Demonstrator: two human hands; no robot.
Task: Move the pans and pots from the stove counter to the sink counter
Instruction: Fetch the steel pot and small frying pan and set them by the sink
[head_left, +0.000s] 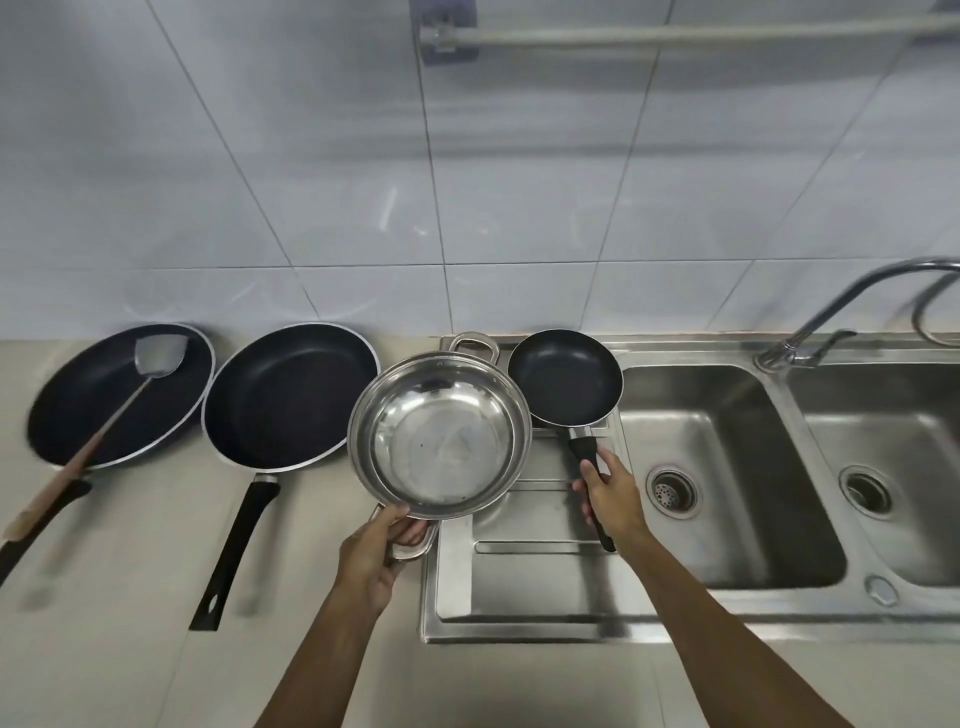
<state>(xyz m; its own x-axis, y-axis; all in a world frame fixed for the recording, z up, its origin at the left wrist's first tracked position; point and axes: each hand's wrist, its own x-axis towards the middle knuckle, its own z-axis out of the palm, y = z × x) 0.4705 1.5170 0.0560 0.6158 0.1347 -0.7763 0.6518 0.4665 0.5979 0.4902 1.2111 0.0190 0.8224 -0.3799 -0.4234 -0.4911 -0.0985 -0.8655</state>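
The left hand (375, 551) grips the near handle of a steel two-handled pot (440, 434) over the drainboard's (519, 587) left edge. The right hand (610, 493) holds the small black frying pan's (565, 376) handle near the drainboard's back edge.

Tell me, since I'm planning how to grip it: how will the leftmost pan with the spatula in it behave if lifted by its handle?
The leftmost pan is wide with a long handle, so it will probably feel front-heavy and want to dip. The metal spatula lies loose inside, its wooden handle overhanging the rim, so it will likely slide or tip out if the pan tilts. The dark coating looks smooth, probably slippery.
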